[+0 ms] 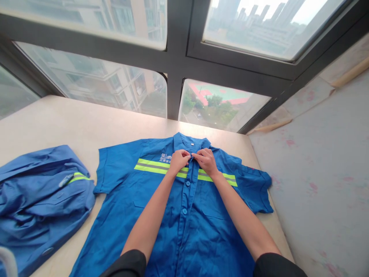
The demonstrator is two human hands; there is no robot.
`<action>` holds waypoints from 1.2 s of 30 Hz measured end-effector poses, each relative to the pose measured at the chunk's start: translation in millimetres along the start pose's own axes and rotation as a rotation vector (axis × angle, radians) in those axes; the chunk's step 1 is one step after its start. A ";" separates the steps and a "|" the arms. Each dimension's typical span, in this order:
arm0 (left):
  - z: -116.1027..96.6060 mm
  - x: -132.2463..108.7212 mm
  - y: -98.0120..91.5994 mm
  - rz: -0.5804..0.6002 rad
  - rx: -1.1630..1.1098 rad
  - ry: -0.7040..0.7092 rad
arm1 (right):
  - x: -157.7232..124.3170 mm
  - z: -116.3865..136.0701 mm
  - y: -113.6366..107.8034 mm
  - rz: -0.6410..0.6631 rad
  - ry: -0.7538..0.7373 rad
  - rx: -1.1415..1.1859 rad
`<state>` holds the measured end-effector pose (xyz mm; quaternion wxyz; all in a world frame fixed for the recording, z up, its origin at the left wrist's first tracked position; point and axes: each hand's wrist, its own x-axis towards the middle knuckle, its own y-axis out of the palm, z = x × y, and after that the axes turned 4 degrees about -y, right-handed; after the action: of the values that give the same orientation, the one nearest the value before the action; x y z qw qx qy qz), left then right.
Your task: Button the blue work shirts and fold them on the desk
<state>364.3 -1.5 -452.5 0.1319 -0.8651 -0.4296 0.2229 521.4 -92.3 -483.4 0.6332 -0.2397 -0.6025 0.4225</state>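
The blue shirt (198,227) lies spread front up across the middle and bottom of the frame, its collar (179,143) at centre, toward the window. Its long axis follows the front placket (186,198), which runs from the collar down to the bottom edge, drifting slightly left. Your fingertips meet at the top of that line, just below the collar: your left hand (180,161) pinches cloth from the left, your right hand (205,161) from the right. Both grips are narrow and nearly touching; you can't tell from here whether a button sits between them.

The relation that counts is straight down the placket: the upper button (188,183) shows just below your pinch, the lower button (185,211) farther down, both a little nearer your left hand. The loose front edge lies right of them.

Farther out, another blue garment (49,200) lies bunched at lower left on the pale tabletop (57,115). The window frame (173,57) fills the top, and a flower-patterned wall (325,173) the right.
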 end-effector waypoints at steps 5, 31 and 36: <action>5.0 3.9 -1.4 0.030 -0.135 -0.031 | 3.6 4.3 -4.2 0.046 0.005 0.010; 7.8 -5.5 2.6 -0.077 -0.288 0.005 | 7.8 4.8 0.9 0.030 0.082 0.062; 11.0 -6.0 5.3 -0.059 -0.283 0.015 | 9.0 2.9 0.8 0.067 0.060 0.098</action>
<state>359.2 -9.1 -462.7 0.0183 -0.8637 -0.4809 0.1497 517.7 -85.0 -478.5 0.6476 -0.2409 -0.5536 0.4649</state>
